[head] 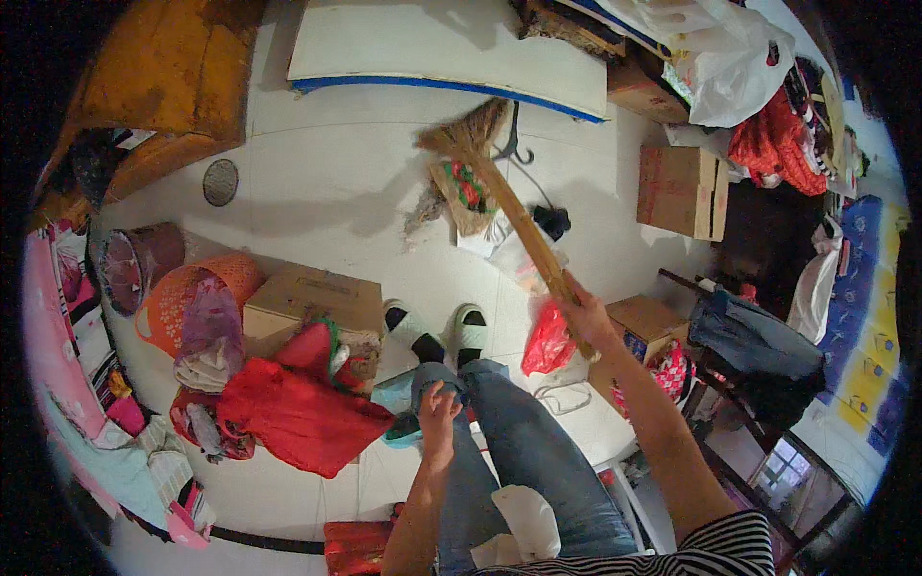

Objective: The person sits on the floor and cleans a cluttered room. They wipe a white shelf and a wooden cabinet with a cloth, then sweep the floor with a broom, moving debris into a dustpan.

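My right hand (592, 315) grips the handle of a straw broom (529, 230), whose bristles rest by the blue-edged white panel at the top. Beneath and beside the broom lie a brown item with a red and green pattern (467, 189), a clump of dust (425, 209), white paper and plastic, a black hanger (513, 144) and a small black thing (551, 221). A red plastic bag (549, 338) is on the floor left of my right forearm. My left hand (438, 414) is over my knee, fingers loosely curled, holding nothing that I can see.
At the left are a cardboard box (310, 295), an orange plastic basket (194, 302), a dark bin (140, 263) and red cloth (302, 410). At the right stand another cardboard box (673, 191), a smaller one (648, 324) and a dark garment (756, 353). A round floor drain (220, 182) lies at upper left.
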Demonstrator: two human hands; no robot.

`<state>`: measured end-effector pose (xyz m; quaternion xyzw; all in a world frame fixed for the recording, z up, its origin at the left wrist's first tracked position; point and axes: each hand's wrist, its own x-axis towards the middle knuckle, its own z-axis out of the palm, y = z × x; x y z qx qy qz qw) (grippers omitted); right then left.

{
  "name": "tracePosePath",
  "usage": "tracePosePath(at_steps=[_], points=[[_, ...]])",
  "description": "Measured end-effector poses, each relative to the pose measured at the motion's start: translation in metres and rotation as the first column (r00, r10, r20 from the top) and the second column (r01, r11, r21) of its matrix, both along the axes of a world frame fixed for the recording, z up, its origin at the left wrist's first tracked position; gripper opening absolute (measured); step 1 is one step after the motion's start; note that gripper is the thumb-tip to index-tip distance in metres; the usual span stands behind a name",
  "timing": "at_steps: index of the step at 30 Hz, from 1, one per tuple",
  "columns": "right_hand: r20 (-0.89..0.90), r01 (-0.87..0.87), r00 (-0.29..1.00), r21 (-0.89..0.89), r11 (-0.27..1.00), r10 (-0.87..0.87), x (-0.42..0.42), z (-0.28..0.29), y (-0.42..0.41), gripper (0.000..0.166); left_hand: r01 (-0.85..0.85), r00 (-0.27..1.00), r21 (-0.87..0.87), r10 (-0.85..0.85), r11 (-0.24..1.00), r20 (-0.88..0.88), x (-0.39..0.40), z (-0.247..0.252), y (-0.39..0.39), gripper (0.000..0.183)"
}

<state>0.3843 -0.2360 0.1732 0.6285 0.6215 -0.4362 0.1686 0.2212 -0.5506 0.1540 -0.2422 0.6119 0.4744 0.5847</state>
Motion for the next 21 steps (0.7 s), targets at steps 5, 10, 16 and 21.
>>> tracePosePath(at_steps=[5, 10, 16, 21], points=[[-0.098, -0.059, 0.993, 0.062, 0.996, 0.065, -0.005, 0.067, -0.037, 0.058, -0.03, 0.999, 0.065, 0.029, 0.997, 0.014, 0.01, 0.018, 0.021, 0.047], [-0.08, -0.22, 0.97, 0.113, 0.969, 0.229, -0.039, 0.037, 0.001, 0.058, -0.105, 0.993, 0.084, 0.101, 0.991, 0.054, 0.033, 0.011, 0.009, 0.043], [0.044, -0.22, 0.975, 0.127, 0.967, 0.216, -0.069, -0.044, 0.071, 0.054, -0.145, 0.988, 0.032, 0.143, 0.989, 0.056, 0.046, -0.012, -0.02, 0.039], [0.033, -0.087, 0.996, 0.199, 0.976, 0.082, 0.015, -0.067, 0.046, 0.054, -0.184, 0.983, 0.053, 0.183, 0.982, 0.017, 0.065, -0.027, -0.041, 0.039]])
